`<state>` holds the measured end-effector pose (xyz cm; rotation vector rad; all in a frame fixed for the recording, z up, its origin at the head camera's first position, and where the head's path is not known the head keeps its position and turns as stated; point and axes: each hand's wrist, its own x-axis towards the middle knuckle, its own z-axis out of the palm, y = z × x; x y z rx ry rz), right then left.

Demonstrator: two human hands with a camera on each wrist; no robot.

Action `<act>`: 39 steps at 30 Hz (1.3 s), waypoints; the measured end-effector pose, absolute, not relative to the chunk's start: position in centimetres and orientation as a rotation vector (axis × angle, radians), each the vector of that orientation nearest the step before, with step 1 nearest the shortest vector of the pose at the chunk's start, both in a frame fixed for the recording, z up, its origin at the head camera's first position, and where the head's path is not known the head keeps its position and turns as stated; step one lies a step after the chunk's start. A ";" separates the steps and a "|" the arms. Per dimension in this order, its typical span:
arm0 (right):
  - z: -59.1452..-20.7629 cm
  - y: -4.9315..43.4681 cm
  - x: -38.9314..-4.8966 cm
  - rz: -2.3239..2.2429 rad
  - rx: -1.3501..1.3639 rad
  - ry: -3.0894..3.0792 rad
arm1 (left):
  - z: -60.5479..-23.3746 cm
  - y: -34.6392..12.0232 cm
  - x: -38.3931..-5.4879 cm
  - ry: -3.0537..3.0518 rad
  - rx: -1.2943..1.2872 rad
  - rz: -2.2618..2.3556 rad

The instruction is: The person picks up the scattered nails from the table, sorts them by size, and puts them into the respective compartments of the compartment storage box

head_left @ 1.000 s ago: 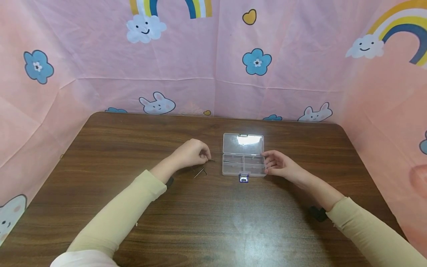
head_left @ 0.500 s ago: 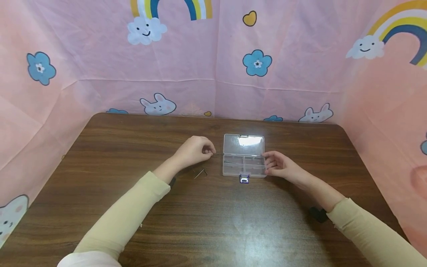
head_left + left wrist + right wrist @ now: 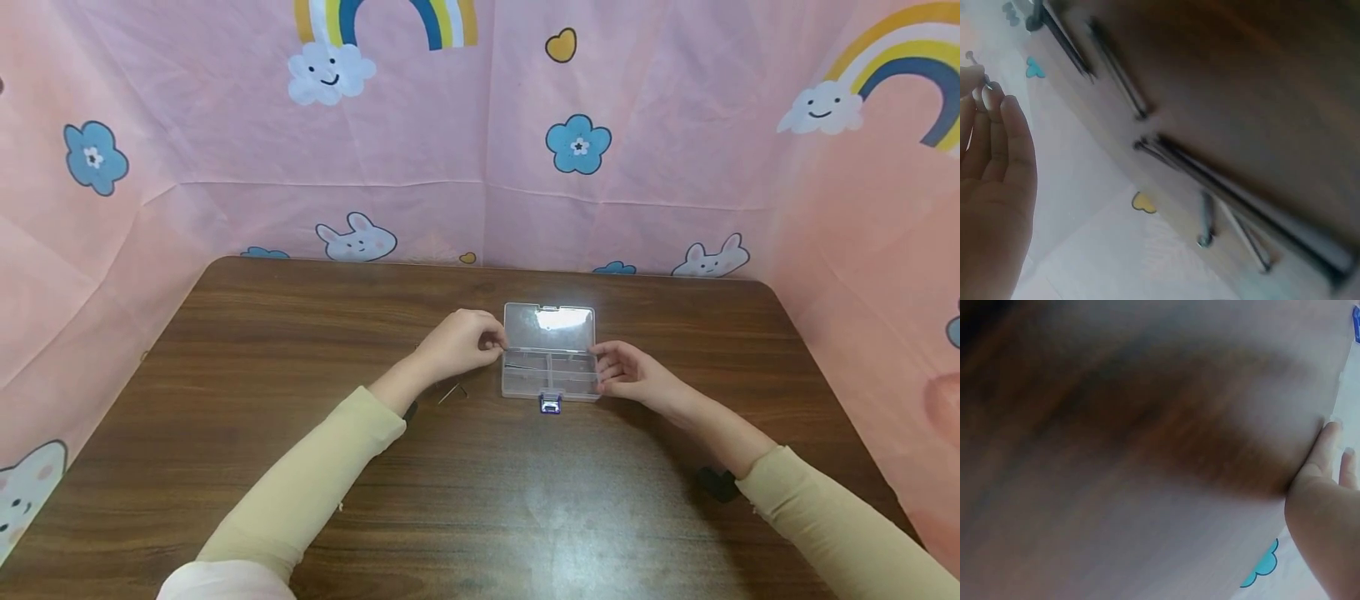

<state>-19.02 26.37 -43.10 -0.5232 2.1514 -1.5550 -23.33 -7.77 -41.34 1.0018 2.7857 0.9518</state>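
Left hand: the person's left hand is pinching a small nail between thumb and fingertips; the head view is hiding that nail.
Just right of the pinch: a clear plastic compartment box is sitting open; whether the left fingertips are touching its rear left corner, I cannot tell.
Inside the box: a thin dark nail is lying in a left compartment, near the pinching fingers.
Box lid and clasp: the transparent lid is leaning back on the far side; a blue-edged clasp is hanging in front.
Right hand: the right hand is gripping the box's right end, thumb at the front.
Nearer the person than the pinch: several loose nails are lying on the brown wood-grain table.
Beyond the hands: a pink cartoon-printed cloth is hanging.
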 end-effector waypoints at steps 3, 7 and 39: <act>-43.1 26.4 -19.0 -1.554 -0.527 2.152 | -41.3 -7.1 -23.3 2.777 1.020 0.950; -43.1 26.3 -19.1 -1.551 -0.522 2.155 | -41.2 -6.5 -23.2 2.753 1.036 0.966; -43.1 26.2 -19.0 -1.533 -0.478 2.165 | -41.4 -5.0 -23.2 2.718 1.106 0.885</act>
